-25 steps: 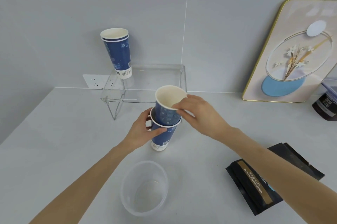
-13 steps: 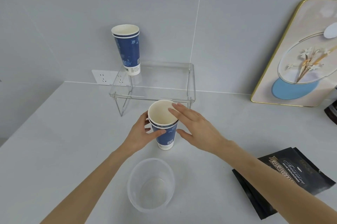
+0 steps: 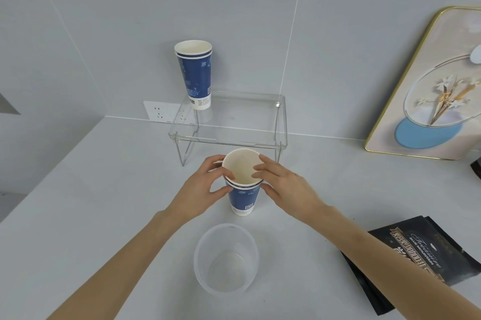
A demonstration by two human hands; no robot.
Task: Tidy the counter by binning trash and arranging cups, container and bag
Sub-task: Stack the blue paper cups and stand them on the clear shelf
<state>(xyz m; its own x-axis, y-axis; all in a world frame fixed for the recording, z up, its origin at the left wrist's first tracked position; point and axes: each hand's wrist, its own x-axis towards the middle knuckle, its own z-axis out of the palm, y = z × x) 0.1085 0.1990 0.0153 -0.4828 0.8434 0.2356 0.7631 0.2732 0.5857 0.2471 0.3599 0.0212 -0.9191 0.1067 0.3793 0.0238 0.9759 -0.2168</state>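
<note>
Two blue paper cups nested into one stack [image 3: 243,197] stand upright on the counter in front of a clear acrylic riser [image 3: 234,134]. My left hand [image 3: 205,187] wraps the stack's left side, thumb over the rim. My right hand [image 3: 283,187] rests its fingers on the right rim and side. A second nested pair of blue cups [image 3: 195,75] stands on the riser's left back corner. A clear plastic container [image 3: 226,259] sits open on the counter just in front of the stack. A black coffee bag [image 3: 426,254] lies flat at the right, partly under my right forearm.
A gold-framed picture [image 3: 426,90] leans on the tiled wall at the right. A white socket strip [image 3: 166,111] sits on the wall behind the riser. A dark object shows at the right edge [image 3: 476,168]. The counter's left edge runs diagonally at the far left.
The upper cup has gone down into the lower cup and sits fully nested. My right hand shifted from pinching the rim to resting on it. The view moved closer and slightly left.
</note>
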